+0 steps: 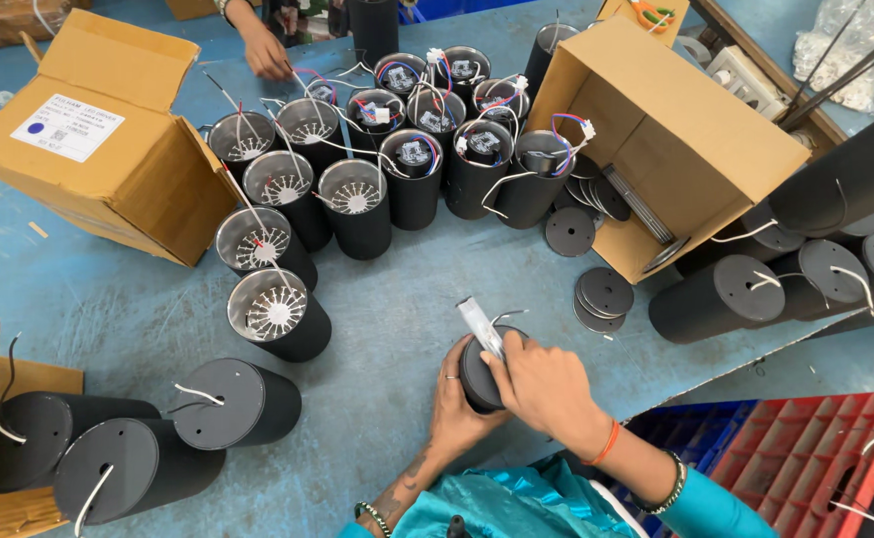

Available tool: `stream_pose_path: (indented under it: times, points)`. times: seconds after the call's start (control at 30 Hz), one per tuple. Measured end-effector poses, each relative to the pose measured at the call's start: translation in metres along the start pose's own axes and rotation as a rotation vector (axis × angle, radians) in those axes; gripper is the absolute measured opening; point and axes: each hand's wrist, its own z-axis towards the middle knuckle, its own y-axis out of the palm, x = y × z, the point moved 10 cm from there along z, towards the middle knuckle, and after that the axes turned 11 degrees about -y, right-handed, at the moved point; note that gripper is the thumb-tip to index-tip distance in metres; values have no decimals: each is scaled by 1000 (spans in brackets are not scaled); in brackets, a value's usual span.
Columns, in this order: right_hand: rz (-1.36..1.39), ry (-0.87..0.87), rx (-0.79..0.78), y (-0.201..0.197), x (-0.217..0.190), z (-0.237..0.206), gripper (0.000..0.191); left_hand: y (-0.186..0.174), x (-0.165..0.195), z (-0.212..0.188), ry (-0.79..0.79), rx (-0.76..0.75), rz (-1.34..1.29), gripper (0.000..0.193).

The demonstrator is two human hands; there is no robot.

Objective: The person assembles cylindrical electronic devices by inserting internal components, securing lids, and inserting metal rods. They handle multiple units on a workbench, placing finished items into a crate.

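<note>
My left hand [454, 397] wraps its fingers around a matte black cylinder [481, 377] trailing a white wire; my right hand [542, 384] pinches a pale, flat tool [480, 325] against its top.

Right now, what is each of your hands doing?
Left hand: closed around the side of a black cylinder housing.
Right hand: on the housing's top, gripping a small silvery tool.

A small assembly workshop: a worn blue bench [387, 299] crowded with black cylinder lamp housings [355, 204], some wired with exposed drivers, loose round caps [603, 292], open cardboard boxes [108, 139], and plastic crates [806, 448] beside it.
</note>
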Motion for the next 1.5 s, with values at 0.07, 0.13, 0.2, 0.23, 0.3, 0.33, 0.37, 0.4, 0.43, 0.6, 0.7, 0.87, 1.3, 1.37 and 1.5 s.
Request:
stream_pose_path:
  times: [0.07,0.13,0.2,0.23,0.3,0.33,0.37,0.4,0.43,0.6,0.7,0.87,1.3,1.37,1.5]
  points:
    - [47,16,-49,-2,3,3,44,0,-2,0,-27,-20,-13,115]
    - [57,-42,-49,-14,2,6,47,1,-3,1,-42,-38,-22,117]
    - [16,-1,-202,-13,10,8,38,0,-4,1,-51,-52,-27,118]
    - [-5,18,-281,-13,13,7,34,0,-3,1,-43,-57,-25,118]
    - [66,-224,-119,-44,-6,12,23,0,-3,0,-28,-63,-22,119]
    - [98,-344,-37,-59,-15,12,31,0,-6,1,-48,-60,-28,119]
    - [127,-451,-67,-63,-23,11,43,0,-8,1,-65,-60,-37,119]
    - [152,-552,-98,-67,-29,9,56,2,-11,1,-79,-67,-49,119]
    - [174,-645,-130,-69,-34,4,70,3,-12,2,-83,-67,-74,118]
    - [141,-833,-89,-77,-41,5,50,7,-15,3,-96,-56,-113,118]
    - [162,-888,-136,-71,-42,11,42,6,-16,4,-132,-31,-114,118]
    - [180,-912,-193,-55,-37,29,36,8,-19,8,-212,-53,-25,126]
    - [319,-145,-44,-14,9,4,48,15,-28,12,-111,-62,-146,124]
    - [401,-109,-22,-20,14,5,48,22,-23,13,-111,-135,-343,121]
    - [382,-132,69,-37,9,7,57,19,-23,11,-175,-119,-306,117]
